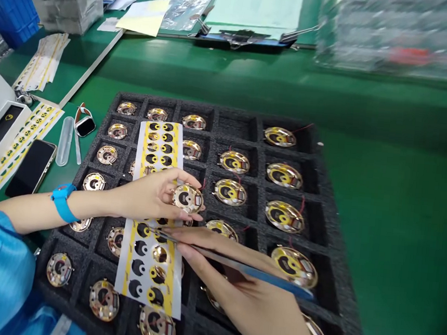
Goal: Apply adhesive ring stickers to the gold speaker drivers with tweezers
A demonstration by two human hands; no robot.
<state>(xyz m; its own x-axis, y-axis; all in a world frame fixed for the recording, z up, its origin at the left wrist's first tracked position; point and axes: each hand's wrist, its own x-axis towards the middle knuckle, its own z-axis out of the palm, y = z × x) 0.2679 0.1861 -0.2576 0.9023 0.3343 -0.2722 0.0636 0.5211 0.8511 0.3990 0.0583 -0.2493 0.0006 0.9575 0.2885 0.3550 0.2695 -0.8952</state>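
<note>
My left hand (143, 194) grips a round, gold-rimmed watch case (188, 198) by its edge, with its inner parts facing up. In my right hand (258, 306) are tweezers (246, 267), blue toward the back end. Their tips reach the sticker sheet (149, 260) just below my left hand, at one of its black, round cut-out stickers; whether they pinch it I cannot tell. The yellow and white sheet lies across a dark foam tray (329, 234). Similar gold cases, such as one watch case (285, 216) to the right, sit in the tray's compartments, several with thin red wires.
At the left lie a phone (31, 169), a smartwatch (85, 126), a clear plastic case (65, 140) and another sticker sheet (17, 149). A clipboard (256, 14) with paper is at the back. Clear plastic trays (399, 37) stand back right on the green table (408, 204).
</note>
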